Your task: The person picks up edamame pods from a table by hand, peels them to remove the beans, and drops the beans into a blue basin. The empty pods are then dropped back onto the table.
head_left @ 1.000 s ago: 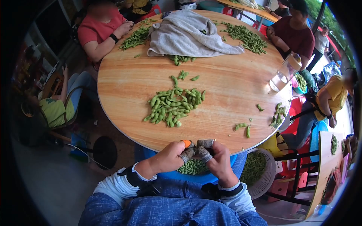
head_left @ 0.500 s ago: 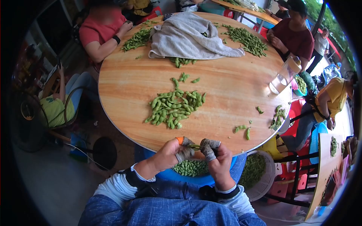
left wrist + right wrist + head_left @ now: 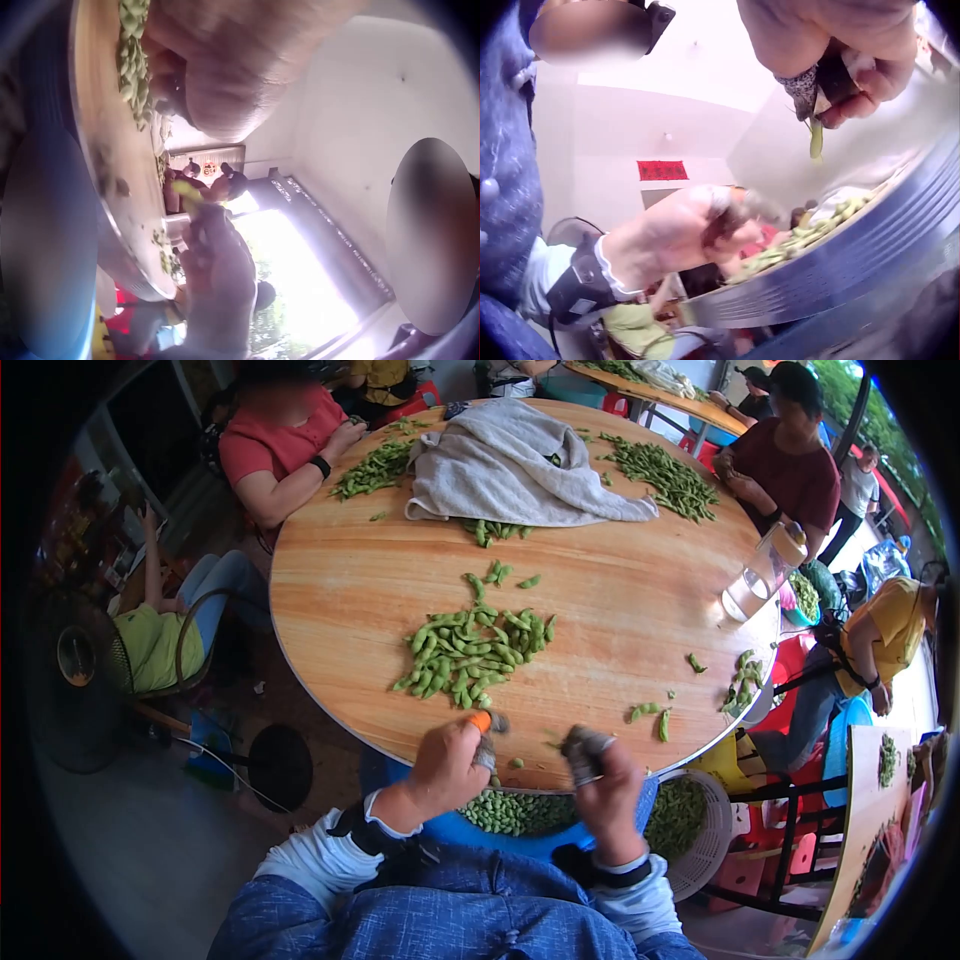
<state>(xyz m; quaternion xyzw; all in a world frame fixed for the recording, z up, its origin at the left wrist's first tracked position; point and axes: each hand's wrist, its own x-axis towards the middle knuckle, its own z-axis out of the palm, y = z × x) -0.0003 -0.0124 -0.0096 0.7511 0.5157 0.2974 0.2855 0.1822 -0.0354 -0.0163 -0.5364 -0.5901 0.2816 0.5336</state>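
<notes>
My right hand (image 3: 608, 785) is over the table's near edge, grey wrappings on its finger and thumb; it pinches a green soybean pod (image 3: 816, 139) that hangs from its fingertips in the right wrist view. My left hand (image 3: 443, 768) is just in front of the pile of soybean pods (image 3: 470, 650), with an orange band and grey wrappings on its digits. Its fingers are loosely bent, nothing visible between them. Below both hands, a blue basin (image 3: 440, 828) holds shelled green beans (image 3: 520, 813). A small green piece (image 3: 516, 763) shows between the hands.
A grey cloth (image 3: 520, 470) covers pods at the back of the round wooden table (image 3: 340, 600). A clear bottle (image 3: 757, 580) stands at the right, near several loose pods (image 3: 745, 680). A white basket (image 3: 705, 840) of pods is beside my right leg. Other people sit around.
My hands were together over the basin with a pod between them; now they are apart. The left has moved forward towards the pile, the right slightly to the right with a pod.
</notes>
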